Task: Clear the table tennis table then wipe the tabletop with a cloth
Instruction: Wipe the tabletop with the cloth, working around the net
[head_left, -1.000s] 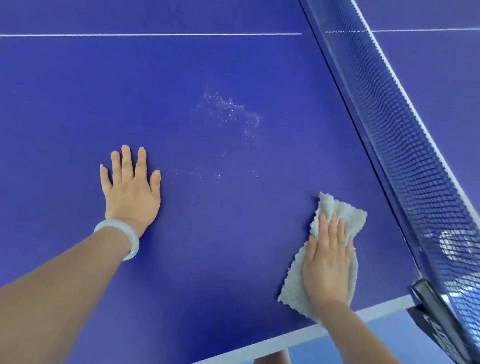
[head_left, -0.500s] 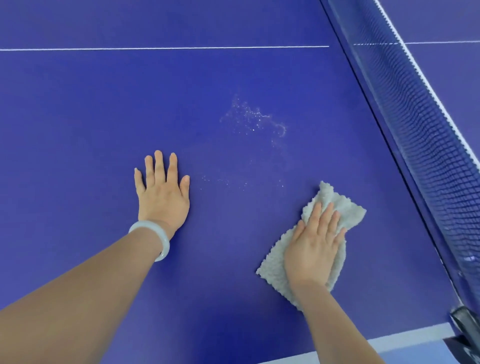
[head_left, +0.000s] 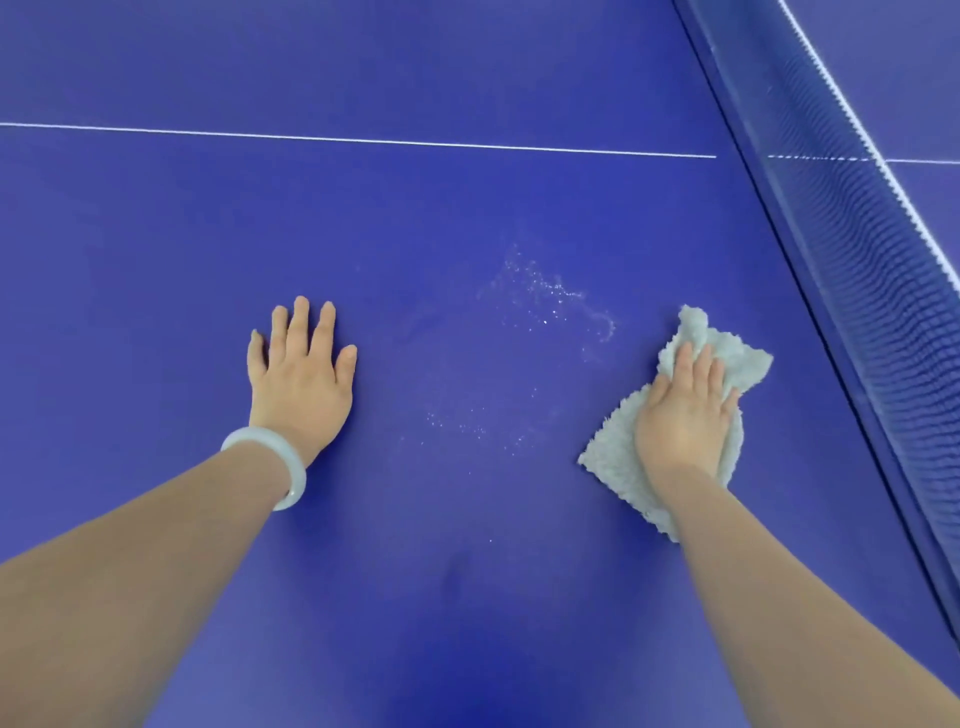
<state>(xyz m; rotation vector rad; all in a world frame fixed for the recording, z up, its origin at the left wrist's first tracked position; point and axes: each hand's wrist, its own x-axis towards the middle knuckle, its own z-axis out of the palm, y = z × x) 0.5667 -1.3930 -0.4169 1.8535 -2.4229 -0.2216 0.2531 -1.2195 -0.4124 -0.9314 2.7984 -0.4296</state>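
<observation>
While the left hand (head_left: 301, 379) is lying flat and released on the blue tabletop (head_left: 467, 571), the right hand (head_left: 683, 415) is pressing straight fingers onto the grey cloth (head_left: 613, 462) beside the net (head_left: 852, 249).

Item: camera set, 1 view.
Head view: wide-angle, worn on the person's head, facing forward and steeply down onto the blue tabletop (head_left: 467, 208).
Range: close (both forearms enter from the bottom edge and reach to mid-frame).
Framing: left hand (head_left: 301, 374) left of centre; right hand (head_left: 680, 415) right of centre; net (head_left: 857, 260) running diagonally down the right side; white line (head_left: 363, 139) crossing the upper part, slightly tilted.
Overlap: 1 view only, so no shared part is entered.
</observation>
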